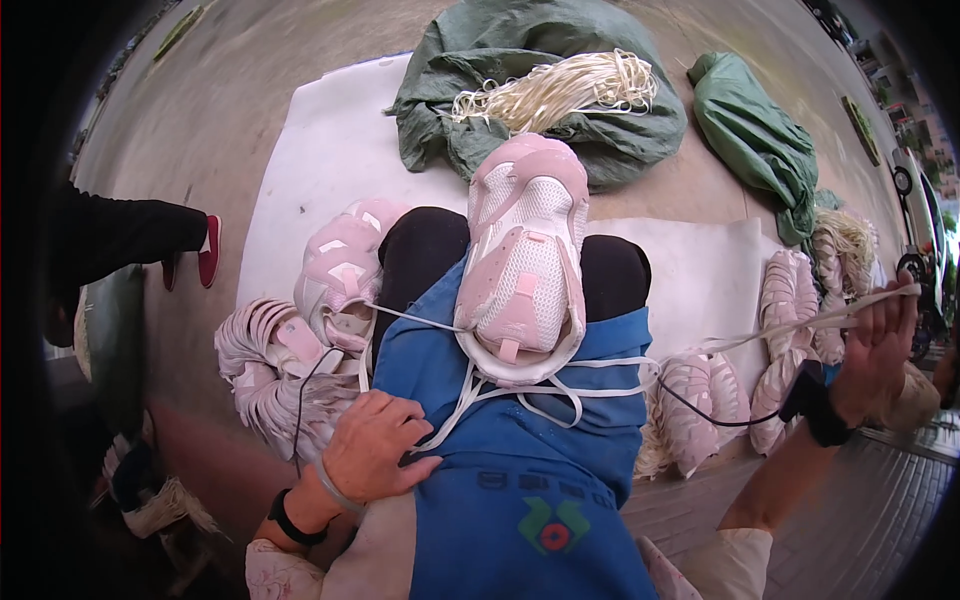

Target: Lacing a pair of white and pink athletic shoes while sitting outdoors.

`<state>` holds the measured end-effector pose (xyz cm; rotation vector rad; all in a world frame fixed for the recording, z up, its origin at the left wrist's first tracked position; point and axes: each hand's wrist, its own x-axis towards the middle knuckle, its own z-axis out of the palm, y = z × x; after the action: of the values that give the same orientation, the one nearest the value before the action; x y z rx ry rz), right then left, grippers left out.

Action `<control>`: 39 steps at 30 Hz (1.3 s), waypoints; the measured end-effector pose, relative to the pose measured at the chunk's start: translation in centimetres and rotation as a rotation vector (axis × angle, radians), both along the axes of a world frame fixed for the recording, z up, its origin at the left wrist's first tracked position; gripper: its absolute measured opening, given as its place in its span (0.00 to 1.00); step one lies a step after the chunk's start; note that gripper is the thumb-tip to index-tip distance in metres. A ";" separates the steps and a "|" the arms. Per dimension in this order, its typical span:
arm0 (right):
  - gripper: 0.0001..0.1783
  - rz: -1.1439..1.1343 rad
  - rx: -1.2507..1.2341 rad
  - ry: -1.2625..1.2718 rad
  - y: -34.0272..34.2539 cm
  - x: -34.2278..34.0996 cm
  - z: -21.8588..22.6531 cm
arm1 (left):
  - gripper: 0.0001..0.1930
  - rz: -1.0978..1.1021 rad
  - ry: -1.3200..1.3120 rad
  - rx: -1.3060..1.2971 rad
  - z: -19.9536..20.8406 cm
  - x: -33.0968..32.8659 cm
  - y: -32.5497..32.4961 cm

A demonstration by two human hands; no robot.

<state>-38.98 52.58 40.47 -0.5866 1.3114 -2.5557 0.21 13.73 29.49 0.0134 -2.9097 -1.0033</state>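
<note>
A pink and white mesh shoe upper (522, 270) lies on my lap over a blue apron (480, 500), its heel end toward me. White shoelaces (560, 390) spread from it across the apron. Raised at the far right, my right hand (880, 335) grips a lace drawn out in a long line from the lap. My left hand (378, 440) rests on the apron at the lower left, thumb and fingers apart. Loose laces pass close to its fingertips; I see nothing held in it.
Stacks of pink uppers lie at left (275, 370) and right (705, 400). Ahead, a bundle of cream laces (560, 90) sits on a green sack (440, 70); another green sack (755, 135) is beyond. A person's leg in a red shoe (210, 252) is at left. Thin cables run near both wrists.
</note>
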 end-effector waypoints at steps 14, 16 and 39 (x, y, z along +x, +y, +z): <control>0.06 0.668 0.121 0.383 -27.3 24.1 -5.2 | 0.20 -0.510 -0.023 0.451 -0.6 -7.0 -0.3; 0.07 0.743 0.211 0.373 -26.5 22.5 -4.5 | 0.18 -0.392 -0.070 0.579 1.2 -6.4 -0.2; 0.32 0.537 0.516 0.928 -21.0 20.7 -2.7 | 0.12 0.201 0.525 1.722 9.1 -3.9 -8.6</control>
<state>-18.26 31.55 37.73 -1.8025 1.6415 -1.4182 -3.67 5.17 38.62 0.0941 -0.8987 -2.4541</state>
